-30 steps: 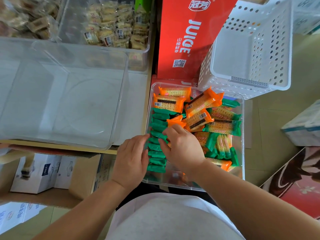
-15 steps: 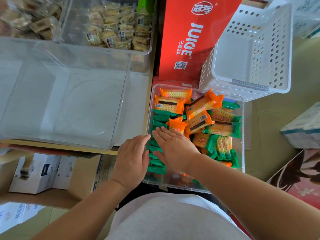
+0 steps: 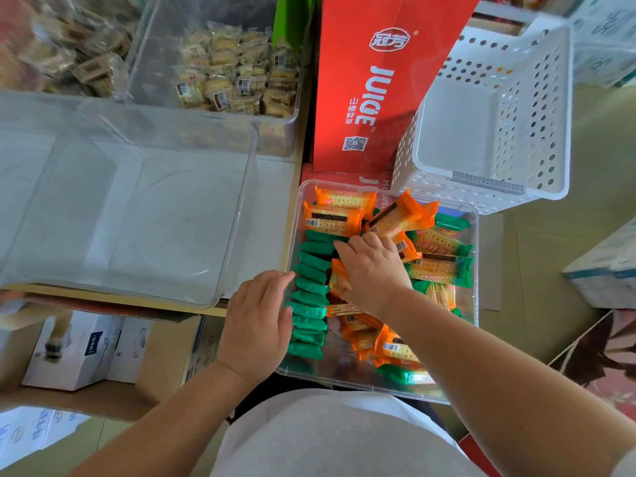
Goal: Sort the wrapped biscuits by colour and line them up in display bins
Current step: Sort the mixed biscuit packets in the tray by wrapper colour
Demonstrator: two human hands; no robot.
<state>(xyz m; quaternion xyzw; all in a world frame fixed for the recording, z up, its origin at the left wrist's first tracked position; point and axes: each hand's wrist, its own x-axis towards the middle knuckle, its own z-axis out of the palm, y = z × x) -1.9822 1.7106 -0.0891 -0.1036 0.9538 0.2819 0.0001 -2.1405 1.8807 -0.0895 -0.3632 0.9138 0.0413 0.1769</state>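
Green packs sit in a row along the clear bin's left wall, long axes crosswise. Left hand lies flat against them, holding nothing. Right hand is nearer the loose orange packs just past its fingertips, can't tell if it's pinching any.

Green wrapped biscuits in a tidy row on edge, left side of clear bin, orange biscuits — jumbled — alongside.

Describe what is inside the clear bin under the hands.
Green packs line the left wall of the clear bin; orange packs and loose green ones lie jumbled beside them. The right hand hides whatever lies beneath it.
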